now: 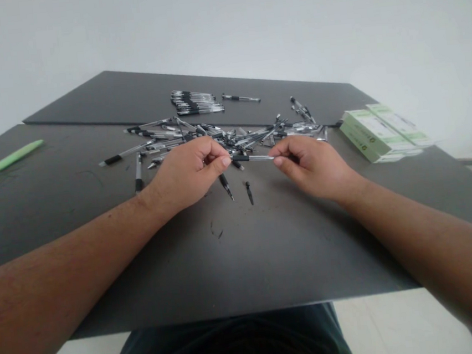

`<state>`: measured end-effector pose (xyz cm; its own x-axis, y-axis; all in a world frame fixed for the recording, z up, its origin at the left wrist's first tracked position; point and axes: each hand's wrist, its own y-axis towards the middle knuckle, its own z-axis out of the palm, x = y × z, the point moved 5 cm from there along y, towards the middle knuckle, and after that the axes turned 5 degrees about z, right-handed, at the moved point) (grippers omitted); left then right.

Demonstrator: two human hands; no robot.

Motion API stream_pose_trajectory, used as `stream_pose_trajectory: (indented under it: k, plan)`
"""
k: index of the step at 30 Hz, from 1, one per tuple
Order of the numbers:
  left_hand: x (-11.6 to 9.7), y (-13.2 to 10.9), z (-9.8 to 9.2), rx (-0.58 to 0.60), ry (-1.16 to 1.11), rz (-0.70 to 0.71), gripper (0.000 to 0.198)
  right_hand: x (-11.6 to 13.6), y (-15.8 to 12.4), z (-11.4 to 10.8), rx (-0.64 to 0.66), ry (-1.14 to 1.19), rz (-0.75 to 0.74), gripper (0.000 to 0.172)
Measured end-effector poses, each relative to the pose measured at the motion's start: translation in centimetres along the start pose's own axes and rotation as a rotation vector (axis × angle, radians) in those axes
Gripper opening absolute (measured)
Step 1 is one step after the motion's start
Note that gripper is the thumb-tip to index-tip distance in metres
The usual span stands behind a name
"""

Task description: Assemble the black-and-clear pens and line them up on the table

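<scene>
a pen point(253, 157) is clamped at its ends by the fingers of the left hand point(189, 173) and right hand point(312, 164). a pile point(215, 134) of pens is spread just behind them on the counter point(243, 254)

Pen point(252, 157) ends, seemingly behind fingers point(219, 162)
</scene>
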<state>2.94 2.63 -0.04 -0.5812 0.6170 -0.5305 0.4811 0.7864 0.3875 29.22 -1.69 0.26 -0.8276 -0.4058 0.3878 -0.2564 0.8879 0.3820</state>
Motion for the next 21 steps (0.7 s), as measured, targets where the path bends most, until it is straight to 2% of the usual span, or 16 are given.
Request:
stream_pose_trajectory:
  k: [8,13,17,21]
  plan:
    - [-0.2,0.0,-0.4,-0.035,0.025,0.027,0.022,-0.3,0.0,-0.2,0.044,0.119,0.044,0.025]
    - [0.7,0.0,-0.2,-0.044,-0.055,-0.065,0.026,-0.7,-0.1,-0.3,-0.022,0.101,0.061,0.031]
    - [1.3,0.2,0.0,-0.049,-0.161,-0.155,0.025,-1.5,0.0,-0.4,-0.045,0.083,0.097,0.029]
    - [1.2,0.2,-0.1,-0.046,-0.175,-0.176,0.024,-1.6,0.1,-0.5,-0.064,0.077,0.098,0.025]
